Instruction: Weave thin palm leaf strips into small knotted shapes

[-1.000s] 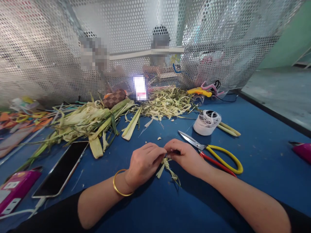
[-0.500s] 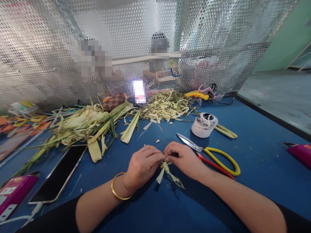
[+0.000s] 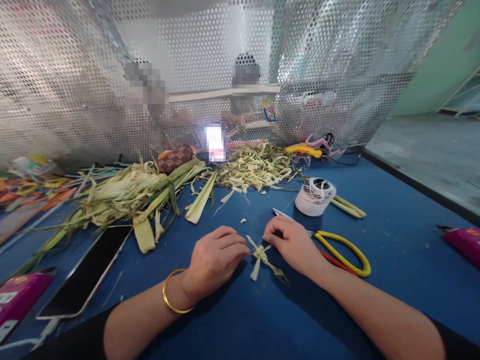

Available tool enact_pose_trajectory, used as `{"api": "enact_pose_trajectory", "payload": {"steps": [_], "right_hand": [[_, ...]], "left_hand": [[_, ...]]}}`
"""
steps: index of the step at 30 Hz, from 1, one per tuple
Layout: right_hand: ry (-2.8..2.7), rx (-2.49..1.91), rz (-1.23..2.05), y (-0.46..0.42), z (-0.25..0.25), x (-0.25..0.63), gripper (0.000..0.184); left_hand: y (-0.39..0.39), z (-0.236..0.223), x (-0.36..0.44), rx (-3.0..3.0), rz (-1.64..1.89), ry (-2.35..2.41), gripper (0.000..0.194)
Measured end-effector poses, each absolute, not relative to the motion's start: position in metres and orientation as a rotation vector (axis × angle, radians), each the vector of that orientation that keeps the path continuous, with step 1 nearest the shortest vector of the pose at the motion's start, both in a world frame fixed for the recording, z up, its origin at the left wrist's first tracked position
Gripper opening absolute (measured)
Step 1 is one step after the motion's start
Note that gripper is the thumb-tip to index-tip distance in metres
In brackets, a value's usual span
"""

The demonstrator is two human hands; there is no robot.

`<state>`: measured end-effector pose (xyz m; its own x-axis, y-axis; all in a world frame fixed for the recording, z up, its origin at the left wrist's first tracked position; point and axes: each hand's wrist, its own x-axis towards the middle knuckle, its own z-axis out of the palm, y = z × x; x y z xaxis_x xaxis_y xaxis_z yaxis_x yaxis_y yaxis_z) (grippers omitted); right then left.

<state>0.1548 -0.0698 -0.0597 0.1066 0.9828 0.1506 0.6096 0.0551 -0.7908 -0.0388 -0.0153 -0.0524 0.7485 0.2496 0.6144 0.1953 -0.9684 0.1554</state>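
A small knotted piece of pale green husk, with several strips sticking out from it, is between my hands, just above or on the blue table. My left hand, with a gold bangle at the wrist, is closed in a pinch at its left side. My right hand pinches at its upper right. A thin thread seems to run from the fingertips to the knot, too fine to follow fully. Scissors with yellow and red handles lie beside my right hand, which partly hides them. A white thread spool stands behind them.
A pile of husks and a heap of shredded strips lie at the back, before a perforated screen. A phone with a cable is at left. A yellow-handled tool lies back right. Blurred people show beyond the screen.
My hands have drawn apart, the left moving left and the right moving slightly right. The knotted husk piece, partly covered before, now shows between them.
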Motion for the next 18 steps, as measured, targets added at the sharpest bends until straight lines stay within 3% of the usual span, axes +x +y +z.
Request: {"api": "enact_pose_trajectory", "payload": {"steps": [5,10,15,18], "right_hand": [[-1.488,-1.702,0.604,-0.0697,-0.058,0.1575,0.014],[-1.509,-1.598,0.728,-0.07,-0.0599,0.1598,0.009],[-1.719,-1.503,0.629,-0.069,-0.0646,0.16,0.024],[-1.832,-1.536,0.612,-0.0681,-0.0659,0.158,0.024]], "left_hand": [[-0.0136,-0.0514,-0.0391,2.885,0.841,0.325,0.017],[-0.011,-0.0499,-0.0374,2.577,0.822,0.599,0.011],[-0.0105,-0.0524,-0.037,2.401,0.801,0.721,0.007],[-0.0095,-0.0542,-0.0366,2.331,0.759,0.79,0.008]]}}
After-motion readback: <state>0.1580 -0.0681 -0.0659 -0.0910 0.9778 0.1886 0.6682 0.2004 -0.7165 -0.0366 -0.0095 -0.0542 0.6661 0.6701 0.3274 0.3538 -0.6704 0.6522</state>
